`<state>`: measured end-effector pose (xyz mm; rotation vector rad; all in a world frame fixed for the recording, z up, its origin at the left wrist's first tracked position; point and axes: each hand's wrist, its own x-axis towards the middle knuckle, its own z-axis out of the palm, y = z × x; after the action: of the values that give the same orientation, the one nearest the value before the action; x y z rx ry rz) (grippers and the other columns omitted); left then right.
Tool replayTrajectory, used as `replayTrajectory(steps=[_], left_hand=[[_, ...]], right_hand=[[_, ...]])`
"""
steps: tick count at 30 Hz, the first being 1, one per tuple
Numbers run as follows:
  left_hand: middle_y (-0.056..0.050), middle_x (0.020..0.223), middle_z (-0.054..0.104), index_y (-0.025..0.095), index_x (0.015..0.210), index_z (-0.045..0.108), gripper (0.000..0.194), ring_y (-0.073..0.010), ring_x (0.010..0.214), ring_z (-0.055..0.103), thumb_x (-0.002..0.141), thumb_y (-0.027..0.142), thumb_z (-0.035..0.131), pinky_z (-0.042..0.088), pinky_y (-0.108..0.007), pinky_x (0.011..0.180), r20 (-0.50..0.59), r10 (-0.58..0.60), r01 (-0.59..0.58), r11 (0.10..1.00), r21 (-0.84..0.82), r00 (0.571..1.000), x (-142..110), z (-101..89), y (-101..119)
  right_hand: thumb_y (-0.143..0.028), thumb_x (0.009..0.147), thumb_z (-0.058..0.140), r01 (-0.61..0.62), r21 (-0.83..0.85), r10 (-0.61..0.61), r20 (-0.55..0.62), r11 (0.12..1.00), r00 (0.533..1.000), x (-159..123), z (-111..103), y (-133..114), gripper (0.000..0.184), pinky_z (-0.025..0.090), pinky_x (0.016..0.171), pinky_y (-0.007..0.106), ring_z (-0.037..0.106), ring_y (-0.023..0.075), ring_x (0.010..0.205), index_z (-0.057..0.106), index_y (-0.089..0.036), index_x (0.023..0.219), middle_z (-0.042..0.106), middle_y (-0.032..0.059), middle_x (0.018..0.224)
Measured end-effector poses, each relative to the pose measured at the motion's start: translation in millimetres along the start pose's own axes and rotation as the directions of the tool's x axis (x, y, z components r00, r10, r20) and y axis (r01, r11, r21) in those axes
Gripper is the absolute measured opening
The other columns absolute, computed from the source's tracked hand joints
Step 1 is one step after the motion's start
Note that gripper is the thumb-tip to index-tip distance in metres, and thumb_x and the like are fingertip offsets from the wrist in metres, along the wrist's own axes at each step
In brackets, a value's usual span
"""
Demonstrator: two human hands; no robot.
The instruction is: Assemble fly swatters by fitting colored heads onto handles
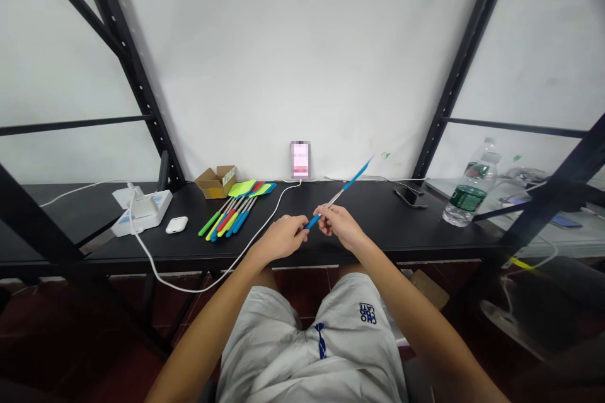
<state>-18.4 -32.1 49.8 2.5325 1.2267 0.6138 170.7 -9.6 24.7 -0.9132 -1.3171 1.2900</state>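
Observation:
Both my hands hold one blue fly swatter (pixel 341 192) above the front of the black table (pixel 368 227). My left hand (pixel 283 236) pinches the blue grip end. My right hand (pixel 341 225) is closed round the thin metal shaft just past the grip. The shaft slants up and to the right, ending in a blue head seen edge-on. A pile of several more swatters (pixel 236 209) with green, yellow, red and blue handles lies on the table to the left of my hands.
A small cardboard box (pixel 216 181), a white earbud case (pixel 176 224) and a white power strip (pixel 142 209) with a cable (pixel 155 267) sit at left. A phone (pixel 300 160) leans on the wall. A dark phone (pixel 410 196) and water bottle (pixel 470 192) are at right. Black rack posts flank the table.

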Motion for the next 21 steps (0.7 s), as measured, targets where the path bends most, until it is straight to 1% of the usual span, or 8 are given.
replayTrajectory(steps=[3, 5, 9, 13, 15, 17, 21], left_hand=[[-0.004, 0.087, 0.071, 0.022, 0.095, 0.063, 0.016, -0.0179, 0.079, 0.064, 0.089, 0.028, 0.049, 0.042, -0.025, 0.065, -0.006, -0.046, 0.046, 0.995, 0.088, 0.999, -1, -3.1, -3], [-0.004, 0.088, 0.071, 0.023, 0.096, 0.064, 0.016, -0.0188, 0.081, 0.064, 0.088, 0.028, 0.051, 0.041, -0.026, 0.065, -0.029, -0.073, 0.077, 0.986, 0.147, 0.997, 0, -3.9, -5], [-0.004, 0.089, 0.070, 0.024, 0.094, 0.065, 0.015, -0.0200, 0.082, 0.063, 0.087, 0.030, 0.052, 0.038, -0.027, 0.063, -0.078, -0.112, 0.126, 0.970, 0.209, 0.991, 4, -0.9, -12], [-0.004, 0.091, 0.070, 0.024, 0.093, 0.065, 0.015, -0.0207, 0.084, 0.063, 0.087, 0.031, 0.052, 0.038, -0.027, 0.063, -0.081, -0.127, 0.141, 0.966, 0.214, 0.989, 8, 4.3, -19], [-0.005, 0.090, 0.070, 0.024, 0.092, 0.064, 0.015, -0.0205, 0.083, 0.063, 0.088, 0.031, 0.052, 0.038, -0.027, 0.064, -0.082, -0.123, 0.137, 0.969, 0.205, 0.989, 9, 6.6, -20], [-0.004, 0.089, 0.070, 0.023, 0.093, 0.064, 0.015, -0.0201, 0.083, 0.063, 0.088, 0.032, 0.052, 0.039, -0.027, 0.066, -0.088, -0.107, 0.122, 0.975, 0.185, 0.990, 10, 8.9, -20], [-0.004, 0.090, 0.071, 0.023, 0.096, 0.063, 0.016, -0.0196, 0.087, 0.064, 0.090, 0.033, 0.051, 0.042, -0.027, 0.072, -0.125, -0.093, 0.111, 0.983, 0.149, 0.988, 12, 13.2, -16]], right_hand=[[-0.055, 0.077, 0.064, 0.037, 0.101, -0.030, -0.073, 0.994, 0.997, 5, -10, -1, 0.040, 0.026, 0.040, 0.022, 0.044, 0.0084, 0.043, 0.063, -0.016, 0.080, 0.051, -0.0025, 0.054], [-0.056, 0.075, 0.067, 0.051, 0.156, -0.032, -0.125, 0.986, 0.992, 9, -19, -1, 0.042, 0.025, 0.040, 0.022, 0.042, 0.0078, 0.043, 0.063, -0.015, 0.081, 0.048, -0.0033, 0.054], [-0.054, 0.074, 0.068, 0.076, 0.235, -0.026, -0.209, 0.969, 0.977, 17, -36, 0, 0.039, 0.024, 0.040, 0.022, 0.037, 0.0071, 0.043, 0.062, -0.016, 0.080, 0.043, -0.0048, 0.052], [-0.050, 0.076, 0.065, 0.075, 0.264, 0.001, -0.274, 0.962, 0.962, 20, -46, -1, 0.034, 0.023, 0.040, 0.023, 0.035, 0.0073, 0.042, 0.060, -0.017, 0.077, 0.041, -0.0049, 0.052], [-0.048, 0.076, 0.065, 0.071, 0.277, 0.013, -0.292, 0.958, 0.956, 19, -46, -1, 0.031, 0.022, 0.040, 0.024, 0.035, 0.0071, 0.042, 0.061, -0.017, 0.077, 0.043, -0.0044, 0.053], [-0.046, 0.075, 0.066, 0.064, 0.287, 0.023, -0.292, 0.956, 0.956, 19, -41, 1, 0.030, 0.022, 0.040, 0.023, 0.036, 0.0070, 0.042, 0.062, -0.016, 0.077, 0.045, -0.0040, 0.053], [-0.047, 0.073, 0.064, -0.003, 0.280, 0.076, -0.250, 0.960, 0.965, 15, -20, 10, 0.032, 0.024, 0.040, 0.023, 0.041, 0.0081, 0.043, 0.064, -0.016, 0.079, 0.051, -0.0020, 0.055]])
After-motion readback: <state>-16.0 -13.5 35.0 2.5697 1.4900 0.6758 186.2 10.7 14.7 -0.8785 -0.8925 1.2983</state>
